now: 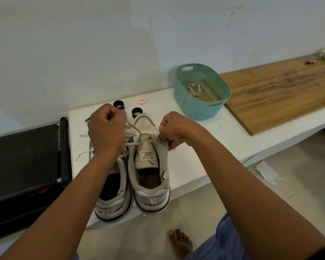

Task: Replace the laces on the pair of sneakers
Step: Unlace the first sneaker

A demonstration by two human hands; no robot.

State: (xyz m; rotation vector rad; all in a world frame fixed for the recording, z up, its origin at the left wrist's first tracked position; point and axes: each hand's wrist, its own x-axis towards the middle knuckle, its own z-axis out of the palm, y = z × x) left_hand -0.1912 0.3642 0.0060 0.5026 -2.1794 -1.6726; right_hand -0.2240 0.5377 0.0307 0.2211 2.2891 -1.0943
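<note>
Two worn white sneakers stand side by side on the white counter (pixel 186 166), heels towards me. The right sneaker (pixel 150 181) has its tongue up and a white lace (pixel 133 128) partly threaded through its eyelets. My left hand (pixel 106 131) is curled above the left sneaker (pixel 113 201) and pinches a strand of that lace, pulled up and to the left. My right hand (pixel 174 129) pinches the right sneaker's eyelet flap at its outer side. Loose lace ends (pixel 83 152) trail on the counter to the left.
A teal perforated basket (pixel 202 109) with a coiled lace (pixel 195 89) inside stands behind right. Two black caps (pixel 119 104) (pixel 136 111) and a small round red-white lid (pixel 141 101) lie behind the shoes. A wooden board (pixel 278 94) lies at right; a black rack (pixel 24 166) at left.
</note>
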